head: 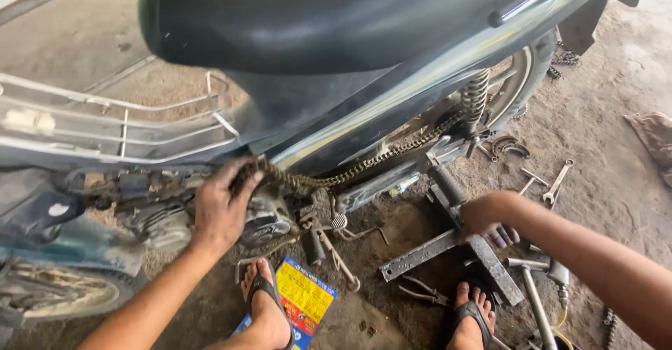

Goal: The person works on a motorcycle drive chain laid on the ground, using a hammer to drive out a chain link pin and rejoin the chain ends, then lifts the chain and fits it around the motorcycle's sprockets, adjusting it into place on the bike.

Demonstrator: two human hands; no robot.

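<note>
Left hand (pixel 222 206) is closing its grip over the chain (pixel 364 161) at the engine sprocket, chain running out toward 2 o'clock to the rear wheel (pixel 514 84), while right hand (pixel 490 217), fingers curled, contents unclear, is resting at 3 o'clock on the stand (pixel 448 245).

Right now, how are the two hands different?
The left hand grips the drive chain up by the engine; the right hand reaches down by the metal stand, and what it holds is hidden. The left shows its back, fingers curled; the right is turned away. Both are bare.
</note>
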